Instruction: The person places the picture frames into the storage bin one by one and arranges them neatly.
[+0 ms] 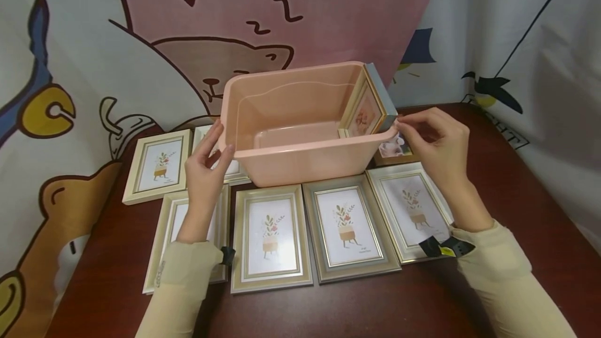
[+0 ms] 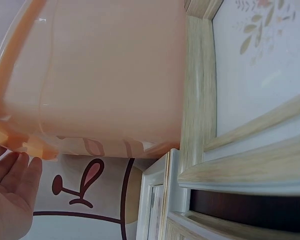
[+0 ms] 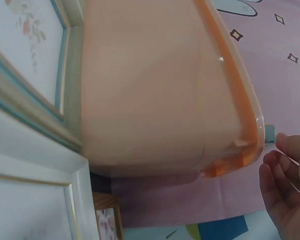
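A pink plastic basin (image 1: 307, 163) stands at the back of the table. My left hand (image 1: 206, 163) holds its left rim near the front corner, with thumb and fingertips touching the edge. At the opposite front corner, my right hand (image 1: 439, 140) has curled fingers and thumb at the rim, right beside a picture frame's corner. That picture frame (image 1: 363, 108), with a bluish-grey edge, leans upright inside the basin's right end; a second may stand against it. In the right wrist view, a small bluish frame corner (image 3: 270, 134) sticks out past the rim beside my right thumb.
Several picture frames with plant prints lie before the basin, among them a beige one (image 1: 269, 239) and a grey-gold one (image 1: 349, 233). More lie at the left (image 1: 159, 166). A brown frame (image 1: 394, 149) is partly hidden behind the basin's right side. A cartoon-printed cloth (image 1: 328, 14) hangs behind.
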`<action>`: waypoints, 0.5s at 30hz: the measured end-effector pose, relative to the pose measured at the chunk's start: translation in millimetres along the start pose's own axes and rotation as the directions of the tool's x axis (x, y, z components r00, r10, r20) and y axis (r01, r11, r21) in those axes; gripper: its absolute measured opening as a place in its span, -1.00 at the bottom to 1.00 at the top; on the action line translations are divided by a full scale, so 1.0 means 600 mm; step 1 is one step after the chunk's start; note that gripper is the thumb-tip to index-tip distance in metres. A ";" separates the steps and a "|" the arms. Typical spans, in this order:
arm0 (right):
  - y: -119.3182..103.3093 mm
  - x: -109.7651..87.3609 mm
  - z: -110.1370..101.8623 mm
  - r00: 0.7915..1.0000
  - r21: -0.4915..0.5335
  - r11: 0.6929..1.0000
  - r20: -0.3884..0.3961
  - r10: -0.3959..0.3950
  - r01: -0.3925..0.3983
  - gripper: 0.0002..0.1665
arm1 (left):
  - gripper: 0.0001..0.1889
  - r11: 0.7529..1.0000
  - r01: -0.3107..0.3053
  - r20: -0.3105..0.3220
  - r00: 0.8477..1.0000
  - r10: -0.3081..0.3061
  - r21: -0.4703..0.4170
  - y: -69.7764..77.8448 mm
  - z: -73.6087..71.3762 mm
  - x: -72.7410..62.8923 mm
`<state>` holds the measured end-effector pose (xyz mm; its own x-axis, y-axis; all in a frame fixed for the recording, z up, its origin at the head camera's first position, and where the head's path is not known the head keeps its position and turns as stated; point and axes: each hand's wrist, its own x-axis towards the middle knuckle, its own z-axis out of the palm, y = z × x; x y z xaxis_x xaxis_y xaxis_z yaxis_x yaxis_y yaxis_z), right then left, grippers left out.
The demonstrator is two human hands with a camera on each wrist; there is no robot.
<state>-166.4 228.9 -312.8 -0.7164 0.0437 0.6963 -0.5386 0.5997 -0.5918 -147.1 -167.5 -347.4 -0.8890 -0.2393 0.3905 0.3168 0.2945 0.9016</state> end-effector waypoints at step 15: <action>0.053 -0.026 -0.019 0.995 -0.100 0.992 0.044 0.087 -0.083 -0.86 | -0.50 1.000 -0.008 -0.006 1.000 0.008 -0.003 -0.002 0.001 0.000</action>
<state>-167.5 256.4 -338.1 -0.7794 0.0609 0.6236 -0.4308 0.6706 -0.6039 -147.9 -167.3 -348.7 -0.8843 -0.2429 0.3987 0.3248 0.2933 0.8991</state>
